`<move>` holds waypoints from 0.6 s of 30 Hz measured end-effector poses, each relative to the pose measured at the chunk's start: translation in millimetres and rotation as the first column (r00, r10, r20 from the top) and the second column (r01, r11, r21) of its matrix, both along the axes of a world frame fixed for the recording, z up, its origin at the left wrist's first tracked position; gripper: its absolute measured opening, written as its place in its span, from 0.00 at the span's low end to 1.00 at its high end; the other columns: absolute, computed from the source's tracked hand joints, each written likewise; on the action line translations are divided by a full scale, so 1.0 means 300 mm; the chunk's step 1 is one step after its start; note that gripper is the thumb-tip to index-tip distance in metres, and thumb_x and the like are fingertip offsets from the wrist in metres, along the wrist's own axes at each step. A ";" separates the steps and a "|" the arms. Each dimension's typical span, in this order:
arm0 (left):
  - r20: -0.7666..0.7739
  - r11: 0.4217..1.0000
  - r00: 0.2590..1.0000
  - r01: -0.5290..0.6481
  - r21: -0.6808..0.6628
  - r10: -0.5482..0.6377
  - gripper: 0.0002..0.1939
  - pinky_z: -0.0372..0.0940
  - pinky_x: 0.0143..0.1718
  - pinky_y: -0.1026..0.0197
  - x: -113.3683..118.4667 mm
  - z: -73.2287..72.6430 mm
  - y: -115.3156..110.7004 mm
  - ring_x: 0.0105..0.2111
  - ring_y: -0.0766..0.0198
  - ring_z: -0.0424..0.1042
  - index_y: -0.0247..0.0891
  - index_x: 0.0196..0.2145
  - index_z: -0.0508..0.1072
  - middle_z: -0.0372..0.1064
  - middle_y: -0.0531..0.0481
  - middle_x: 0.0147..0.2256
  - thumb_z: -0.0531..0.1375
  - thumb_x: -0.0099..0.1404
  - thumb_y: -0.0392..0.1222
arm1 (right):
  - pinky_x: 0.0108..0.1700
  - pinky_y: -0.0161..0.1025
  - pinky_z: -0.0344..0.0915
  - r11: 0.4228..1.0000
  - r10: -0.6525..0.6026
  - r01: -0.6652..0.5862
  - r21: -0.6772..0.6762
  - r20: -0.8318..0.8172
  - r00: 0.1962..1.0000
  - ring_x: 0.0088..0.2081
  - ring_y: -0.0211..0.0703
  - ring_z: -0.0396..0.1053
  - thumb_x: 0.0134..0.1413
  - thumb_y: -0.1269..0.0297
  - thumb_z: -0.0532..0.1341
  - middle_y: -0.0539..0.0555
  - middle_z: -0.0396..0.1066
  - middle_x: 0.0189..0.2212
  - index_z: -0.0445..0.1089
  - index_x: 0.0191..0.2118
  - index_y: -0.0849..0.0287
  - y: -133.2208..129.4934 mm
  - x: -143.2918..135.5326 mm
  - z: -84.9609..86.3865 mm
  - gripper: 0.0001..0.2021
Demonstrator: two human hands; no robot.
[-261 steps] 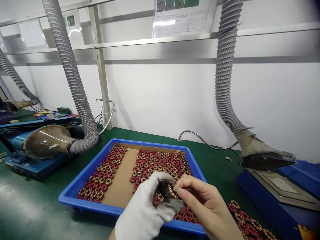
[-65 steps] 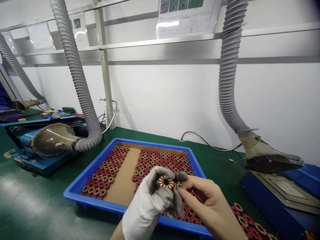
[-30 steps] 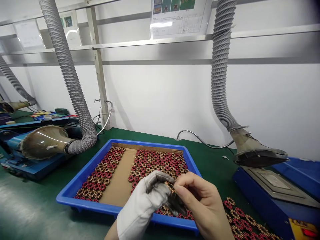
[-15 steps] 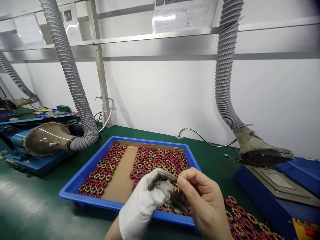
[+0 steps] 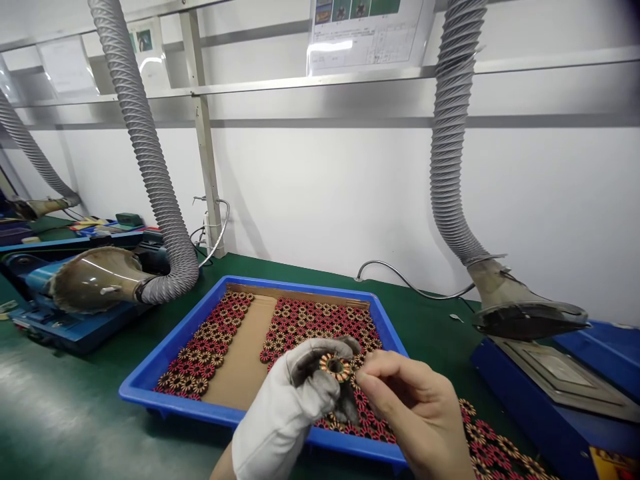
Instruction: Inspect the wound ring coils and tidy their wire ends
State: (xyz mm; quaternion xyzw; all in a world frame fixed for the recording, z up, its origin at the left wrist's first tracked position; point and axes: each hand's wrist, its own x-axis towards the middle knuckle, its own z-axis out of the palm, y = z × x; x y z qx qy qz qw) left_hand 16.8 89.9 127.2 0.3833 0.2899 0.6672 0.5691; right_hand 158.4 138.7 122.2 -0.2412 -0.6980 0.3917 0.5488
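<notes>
My left hand [image 5: 295, 393], in a white glove with dark, dirty fingers, grips a small copper-wound motor stator [image 5: 335, 367] between thumb and fingers. The ring's open centre faces me. My bare right hand [image 5: 413, 407] is closed in a pinch at the stator's right edge; what lies between the fingertips is too small to make out. Below both hands is a blue tray [image 5: 180, 408] lined with cardboard [image 5: 245, 353]. Rows of red and copper-coloured stators [image 5: 213, 340] lie flat in it, with a bare strip of cardboard between two groups.
More stators [image 5: 493, 447] lie on the green table [image 5: 75, 407] right of the tray. A blue machine with a metal plate [image 5: 545, 365] stands at right under an extractor hose [image 5: 455, 147]. Another hose [image 5: 145, 147] ends in a nozzle [image 5: 95, 280] at left.
The stator has turned so its face and centre hole now show toward me. My left hand has shifted slightly left, and my right fingertips sit a little lower. The camera view has tilted slightly up.
</notes>
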 end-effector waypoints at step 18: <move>-0.206 0.966 0.944 0.247 -0.071 -0.257 0.24 0.62 0.27 0.67 -0.002 -0.027 0.021 0.25 0.67 0.68 0.34 0.32 0.69 0.67 0.52 0.26 0.74 0.47 0.52 | 0.23 0.34 0.48 0.837 0.405 -0.509 -0.201 -0.399 0.823 0.22 0.35 0.47 0.55 0.54 0.67 0.45 0.50 0.18 0.78 0.25 0.53 0.070 -0.023 -0.013 0.12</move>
